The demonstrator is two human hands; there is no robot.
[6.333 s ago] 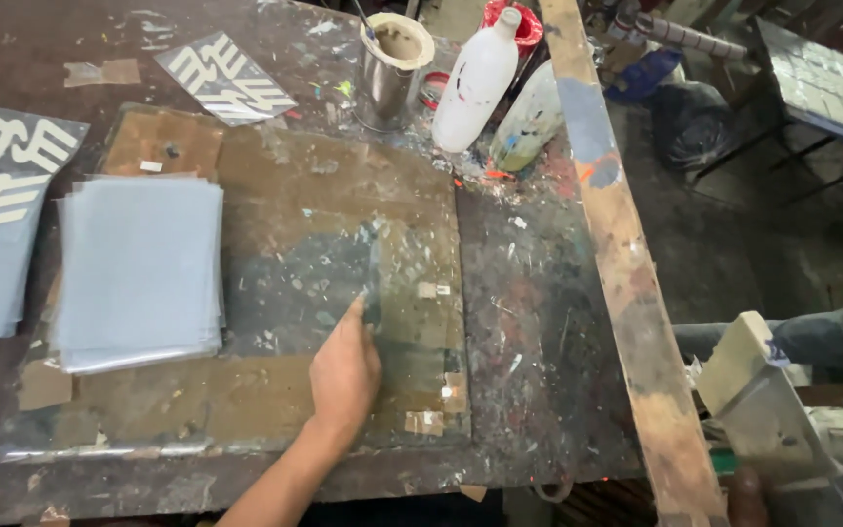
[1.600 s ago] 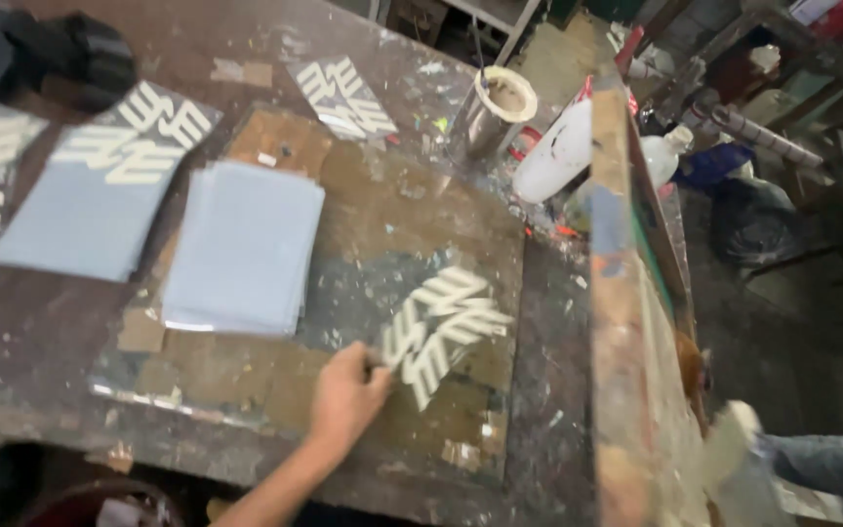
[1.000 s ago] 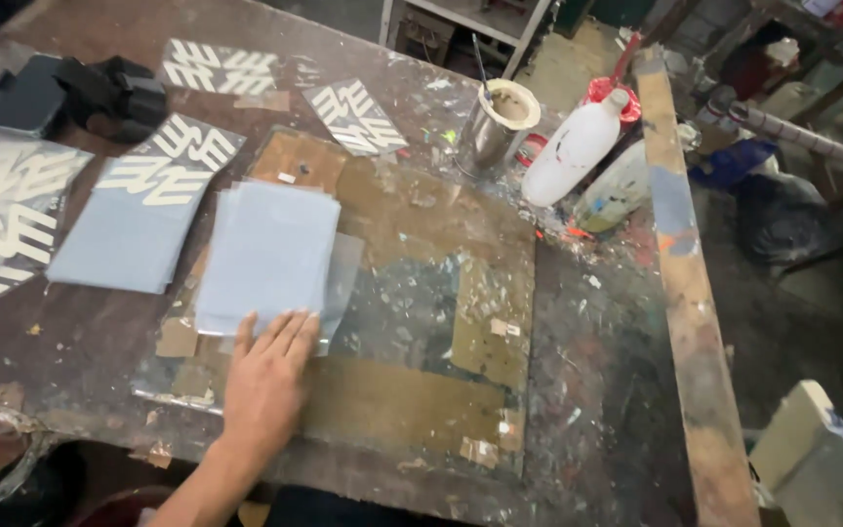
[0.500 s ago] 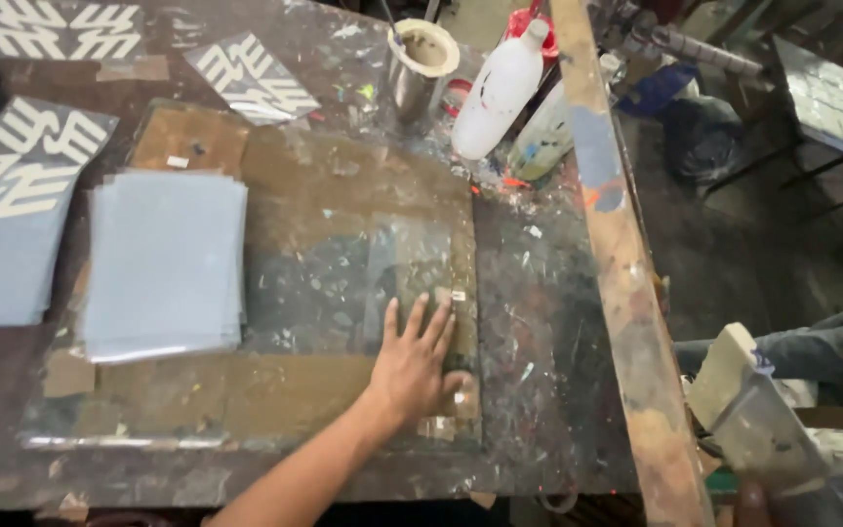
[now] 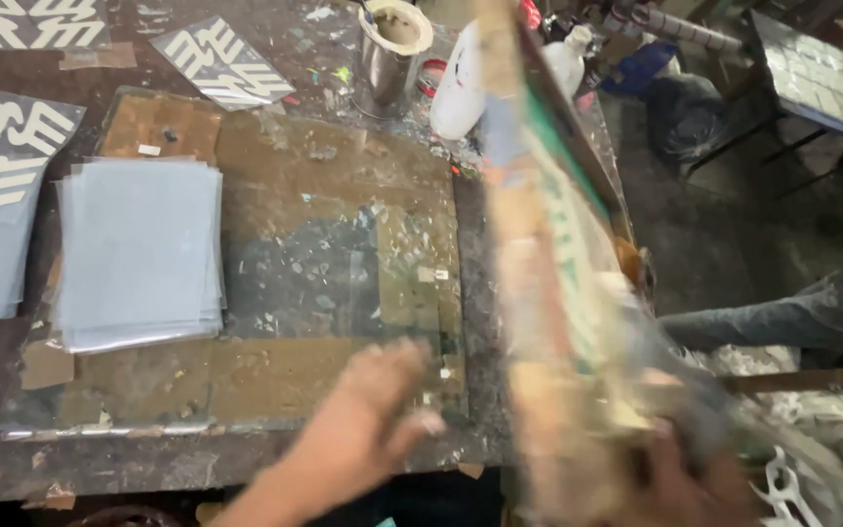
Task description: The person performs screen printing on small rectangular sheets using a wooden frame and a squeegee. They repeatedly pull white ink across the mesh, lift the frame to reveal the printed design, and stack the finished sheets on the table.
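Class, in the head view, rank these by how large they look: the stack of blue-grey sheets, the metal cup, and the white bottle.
1. stack of blue-grey sheets, clearly largest.
2. white bottle and metal cup: they look about alike, and the blurred frame covers part of the bottle, so I leave them unranked.

1. Frame (image 5: 548, 283): a long wooden screen-printing frame, paint-smeared, with a green strip along its inner edge. It is tilted up on edge, runs from the top of the view down to the lower right, and is blurred.
2. Glass plate (image 5: 334, 263): a flat, paint-stained sheet on the worktable, with brown tape patches at its edges, just left of the frame.
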